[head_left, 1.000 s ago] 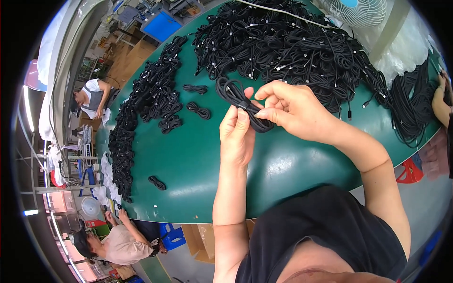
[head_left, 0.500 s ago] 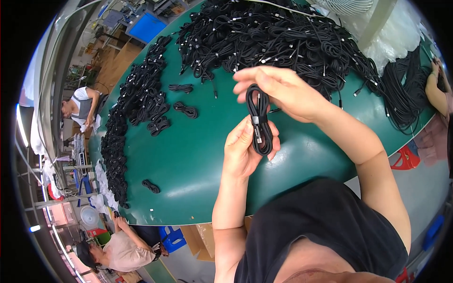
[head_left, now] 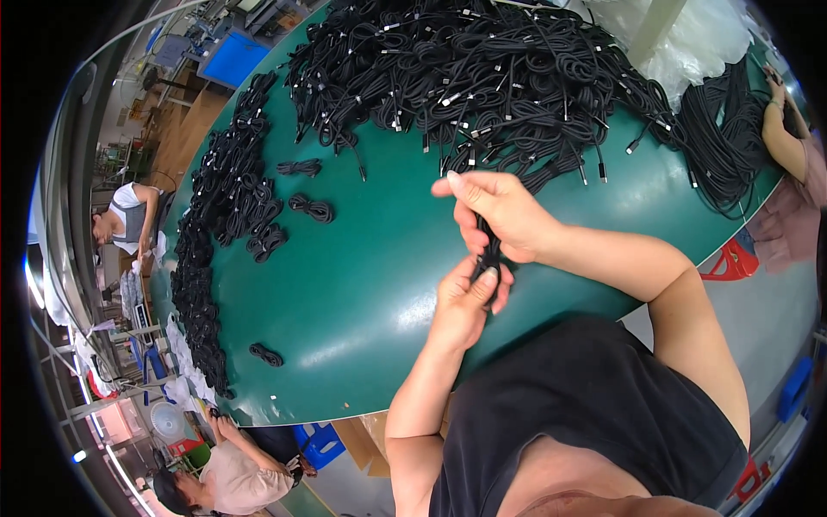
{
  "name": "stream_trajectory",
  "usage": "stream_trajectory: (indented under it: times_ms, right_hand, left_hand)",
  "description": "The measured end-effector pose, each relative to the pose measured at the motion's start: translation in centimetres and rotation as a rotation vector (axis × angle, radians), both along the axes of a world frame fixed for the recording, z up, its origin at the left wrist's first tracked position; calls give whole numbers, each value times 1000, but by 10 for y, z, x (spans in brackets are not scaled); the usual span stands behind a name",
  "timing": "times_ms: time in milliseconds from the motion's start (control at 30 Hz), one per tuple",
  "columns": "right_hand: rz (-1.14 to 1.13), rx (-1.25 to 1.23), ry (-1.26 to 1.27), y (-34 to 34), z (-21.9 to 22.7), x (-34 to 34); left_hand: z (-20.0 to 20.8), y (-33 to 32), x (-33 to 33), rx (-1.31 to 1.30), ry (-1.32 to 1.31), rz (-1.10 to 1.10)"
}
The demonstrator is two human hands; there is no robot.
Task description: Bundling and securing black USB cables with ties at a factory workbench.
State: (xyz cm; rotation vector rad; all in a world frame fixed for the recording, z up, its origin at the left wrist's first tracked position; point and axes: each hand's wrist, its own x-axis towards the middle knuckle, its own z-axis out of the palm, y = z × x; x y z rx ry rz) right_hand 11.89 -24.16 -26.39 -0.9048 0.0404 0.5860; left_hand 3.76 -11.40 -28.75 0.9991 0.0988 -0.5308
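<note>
A coiled black cable (head_left: pixel 490 248) is in front of me, above the green table. My left hand (head_left: pixel 463 303) is closed round its lower end, with the thumb lying along it. Round the upper part my right hand (head_left: pixel 510 214) is curled, its thumb and forefinger pointing left. Between the two hands only a narrow stretch of the cable shows; the fingers hide the rest. Beyond my hands lies a large heap of black cables (head_left: pixel 457 77) with light metal plugs. Bundled coils (head_left: pixel 245 164) form a long row at the left.
Separate cable bundles lie on the green table (head_left: pixel 370 258), among them one near the left edge (head_left: pixel 266 354). A thick hank of black cables (head_left: pixel 722 138) is at the right, beside clear plastic bags (head_left: pixel 698 43). Co-workers sit at the left and right edges.
My right hand has come down from beside the coil and closed round its upper part. The coil has turned, and its plugs and band no longer show. The view has shifted slightly.
</note>
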Motion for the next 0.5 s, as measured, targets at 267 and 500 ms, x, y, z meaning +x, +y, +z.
stream_trajectory:
  times_ms: [267, 500]
  right_hand:
    - [186, 19, 246, -1, -8, 13]
    - [189, 30, 40, -6, -10, 18]
  left_hand:
    - [-11, -4, -8, -24, 93, -41]
    - [-1, -7, -4, -222, 181, -45]
